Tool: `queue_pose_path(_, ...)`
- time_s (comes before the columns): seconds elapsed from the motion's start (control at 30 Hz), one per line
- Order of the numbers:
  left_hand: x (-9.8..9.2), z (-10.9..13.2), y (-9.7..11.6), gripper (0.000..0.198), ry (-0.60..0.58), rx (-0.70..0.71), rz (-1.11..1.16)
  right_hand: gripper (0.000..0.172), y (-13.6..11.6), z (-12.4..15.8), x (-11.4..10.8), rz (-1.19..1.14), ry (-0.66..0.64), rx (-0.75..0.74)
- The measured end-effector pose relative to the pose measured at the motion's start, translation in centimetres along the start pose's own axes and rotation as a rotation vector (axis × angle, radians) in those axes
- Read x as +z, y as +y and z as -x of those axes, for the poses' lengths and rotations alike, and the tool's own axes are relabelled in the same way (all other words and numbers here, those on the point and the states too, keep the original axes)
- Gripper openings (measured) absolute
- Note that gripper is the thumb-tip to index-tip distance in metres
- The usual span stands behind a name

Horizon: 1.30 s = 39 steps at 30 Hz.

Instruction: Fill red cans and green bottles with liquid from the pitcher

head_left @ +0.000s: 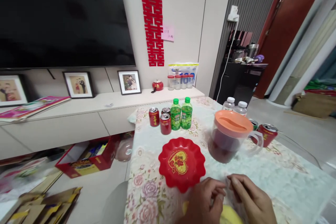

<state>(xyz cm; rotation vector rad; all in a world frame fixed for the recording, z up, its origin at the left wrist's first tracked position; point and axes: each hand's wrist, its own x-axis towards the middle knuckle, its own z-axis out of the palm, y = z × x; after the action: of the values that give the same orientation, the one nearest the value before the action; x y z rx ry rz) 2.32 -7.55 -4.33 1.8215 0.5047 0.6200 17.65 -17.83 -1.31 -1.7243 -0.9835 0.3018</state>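
My left hand [206, 199] and my right hand [252, 201] meet at the near edge of the table, fingers pinched together on a thin clear plastic wrapper [225, 182]. Something yellow [231, 215] lies under them; I cannot make out what it is. Just beyond my left hand sits a red scalloped plate [182, 162] with a heart design. A clear pitcher [228, 136] with an orange lid and dark liquid stands behind my right hand.
Three red cans [160, 119] and two green bottles [181, 113] stand at the table's far end, two clear bottles [235, 105] and more cans [266, 133] to the right. A floral cloth [147, 189] covers the table. A red box [89, 157] lies on the floor left.
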Motion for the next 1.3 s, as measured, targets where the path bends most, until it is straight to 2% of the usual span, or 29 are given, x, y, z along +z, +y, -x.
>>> queue_pose_path(0.07, 0.1, 0.1, -0.1, 0.031, 0.171, 0.123, -0.097, 0.048, 0.0, -1.7, 1.2, -0.079, 0.023, 0.055)
queue_pose_path(0.13, -0.1, 0.0, 0.1, 0.031, 0.282, 0.269, -0.21, 0.05, 0.3, -2.7, 2.7, -0.143, 0.031, 0.087)
queue_pose_path(0.27, -0.7, -0.4, 0.6, 0.027, 0.391, 0.613, -0.337, 0.057, 1.6, -2.7, 4.9, -0.179, 0.021, 0.123)
queue_pose_path(0.33, -0.6, -0.7, 0.6, 0.026, 0.45, 0.65, -0.33, 0.057, 2.2, -2.5, 5.2, -0.18, 0.021, 0.14)
queue_pose_path(0.47, -0.2, -0.6, 0.4, 0.027, 0.559, 0.518, -0.255, 0.058, 2.8, -2.5, 4.9, -0.186, 0.008, 0.168)
queue_pose_path(0.53, -0.6, -0.3, 0.5, 0.027, 0.492, 0.433, -0.245, 0.058, 2.8, -2.6, 4.8, -0.185, -0.004, 0.174)
queue_pose_path(0.63, -2.1, 0.0, 1.3, 0.027, 0.454, 0.34, -0.234, 0.06, 2.9, -2.6, 4.9, -0.18, -0.029, 0.187)
queue_pose_path(0.7, -3.9, -0.4, 2.1, 0.03, 0.432, 0.318, -0.251, 0.061, 2.9, -2.5, 5.0, -0.18, -0.044, 0.197)
queue_pose_path(0.73, -5.1, -0.9, 2.6, 0.029, 0.475, 0.313, -0.272, 0.062, 2.9, -2.5, 5.0, -0.178, -0.05, 0.201)
queue_pose_path(0.8, -7.8, -2.7, 3.7, 0.026, 0.572, 0.245, -0.324, 0.063, 3.0, -2.4, 5.1, -0.151, -0.054, 0.2)
queue_pose_path(0.87, -11.0, -5.5, 4.9, 0.026, 0.621, 0.117, -0.408, 0.063, 3.0, -2.5, 5.0, -0.097, -0.057, 0.179)
queue_pose_path(0.93, -14.0, -8.9, 5.9, 0.033, 0.667, -0.053, -0.596, 0.062, 3.1, -2.6, 5.0, -0.035, -0.074, 0.143)
queue_pose_path(1.03, -17.6, -13.9, 6.9, 0.051, 0.682, -0.118, -0.685, 0.058, 3.4, -2.8, 5.1, 0.01, -0.101, 0.091)
queue_pose_path(1.17, -19.8, -18.4, 6.9, 0.079, 0.623, -0.194, -0.763, 0.057, 4.3, -3.0, 5.1, 0.037, -0.13, 0.037)
queue_pose_path(1.3, -20.0, -20.3, 6.0, 0.106, 0.556, -0.218, -0.814, 0.054, 5.6, -3.1, 5.2, 0.056, -0.197, -0.011)
